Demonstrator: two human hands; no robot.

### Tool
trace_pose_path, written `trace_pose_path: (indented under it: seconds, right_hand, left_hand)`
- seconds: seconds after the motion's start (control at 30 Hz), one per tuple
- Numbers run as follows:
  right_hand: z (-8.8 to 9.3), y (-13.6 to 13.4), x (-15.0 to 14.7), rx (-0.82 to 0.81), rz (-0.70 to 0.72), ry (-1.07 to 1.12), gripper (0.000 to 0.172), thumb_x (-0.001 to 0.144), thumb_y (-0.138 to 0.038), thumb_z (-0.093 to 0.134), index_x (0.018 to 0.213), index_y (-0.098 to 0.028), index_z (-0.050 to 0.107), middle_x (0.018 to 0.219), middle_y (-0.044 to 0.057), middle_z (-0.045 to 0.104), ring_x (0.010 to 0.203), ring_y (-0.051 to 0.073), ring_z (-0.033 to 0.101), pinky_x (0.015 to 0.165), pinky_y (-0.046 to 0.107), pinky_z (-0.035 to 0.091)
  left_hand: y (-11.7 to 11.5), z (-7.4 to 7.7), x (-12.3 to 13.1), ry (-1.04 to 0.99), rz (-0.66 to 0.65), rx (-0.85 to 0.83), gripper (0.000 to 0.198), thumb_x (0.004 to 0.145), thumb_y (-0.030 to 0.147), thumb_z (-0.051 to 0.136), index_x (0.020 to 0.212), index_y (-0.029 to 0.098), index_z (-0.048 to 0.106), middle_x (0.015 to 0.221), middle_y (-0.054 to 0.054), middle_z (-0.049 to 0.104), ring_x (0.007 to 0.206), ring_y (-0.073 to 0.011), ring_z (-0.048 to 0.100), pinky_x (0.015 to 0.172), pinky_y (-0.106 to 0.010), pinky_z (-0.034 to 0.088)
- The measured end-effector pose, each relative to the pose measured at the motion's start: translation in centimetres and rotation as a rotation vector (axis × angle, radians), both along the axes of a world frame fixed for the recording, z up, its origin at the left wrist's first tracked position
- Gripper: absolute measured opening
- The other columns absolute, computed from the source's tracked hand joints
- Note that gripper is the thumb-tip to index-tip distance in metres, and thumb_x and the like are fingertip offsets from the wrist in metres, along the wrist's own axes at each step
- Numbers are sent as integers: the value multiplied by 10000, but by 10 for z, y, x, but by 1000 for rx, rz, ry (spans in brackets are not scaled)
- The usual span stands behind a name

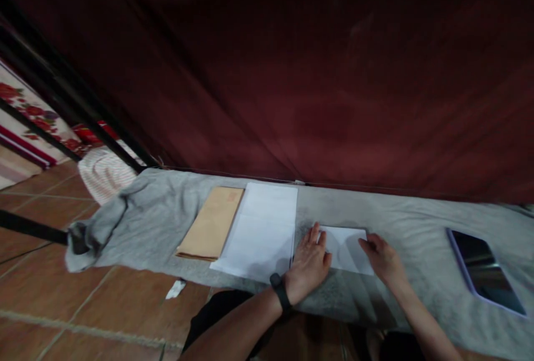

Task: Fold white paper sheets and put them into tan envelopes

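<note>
A small folded white paper [348, 247] lies on a grey cloth [158, 222] spread over a low surface. My left hand [311, 263], with a black band on the wrist, lies flat with fingers stretched out on the paper's left edge. My right hand [381, 258] rests on the paper's right edge, fingers curled down onto it. To the left of the hands lies a stack of white sheets [262, 230], and beside that a brown envelope [212, 222].
A tablet with a dark screen and lilac case [484, 269] lies on the cloth at the right. A dark red curtain [292, 83] hangs behind. Tiled floor [50, 294], black metal bars [62, 94] and a striped cloth bundle [104, 172] are at the left.
</note>
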State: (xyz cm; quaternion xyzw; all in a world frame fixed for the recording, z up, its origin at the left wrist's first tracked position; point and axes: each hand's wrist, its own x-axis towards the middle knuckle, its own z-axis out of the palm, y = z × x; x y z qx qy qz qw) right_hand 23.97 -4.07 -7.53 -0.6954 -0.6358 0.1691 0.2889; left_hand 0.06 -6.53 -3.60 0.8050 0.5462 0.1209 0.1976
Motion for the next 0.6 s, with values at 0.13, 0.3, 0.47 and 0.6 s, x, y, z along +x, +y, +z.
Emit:
trace_pose_path:
  seconds: [0.13, 0.3, 0.47, 0.6]
  right_hand:
    - [-5, 4, 4, -31, -5, -73, 257, 876, -451, 434, 808, -249, 577, 754, 65, 687, 743, 257, 689, 635, 326, 464]
    - [-9, 8, 6, -51, 15, -141, 242, 889, -448, 426, 824, -253, 555, 738, 59, 682, 713, 257, 688, 626, 328, 450]
    - [-11, 8, 10, -54, 39, -139, 267, 887, -491, 416, 800, -263, 524, 687, 40, 659, 655, 248, 664, 622, 332, 443]
    - [-12, 9, 10, -55, 29, -103, 252, 866, -489, 434, 810, -265, 536, 674, 29, 659, 646, 239, 666, 612, 322, 443]
  left_hand:
    - [-5, 3, -3, 30, -74, 17, 562, 993, 359, 400, 1473, 69, 448, 1604, -180, 353, 1508, -282, 290, 1241, -409, 269]
    - [-1, 12, -14, 72, -64, 81, 512, 982, 351, 439, 1434, 122, 511, 1569, -147, 426, 1488, -272, 330, 1241, -436, 268]
    - [40, 35, -71, 231, 279, 244, 575, 980, 382, 450, 1495, 127, 439, 1619, -184, 320, 1521, -325, 238, 1231, -537, 212]
    - [65, 46, -152, 330, 702, 245, 678, 950, 428, 497, 1518, 80, 370, 1606, -274, 282, 1504, -427, 221, 1155, -649, 249]
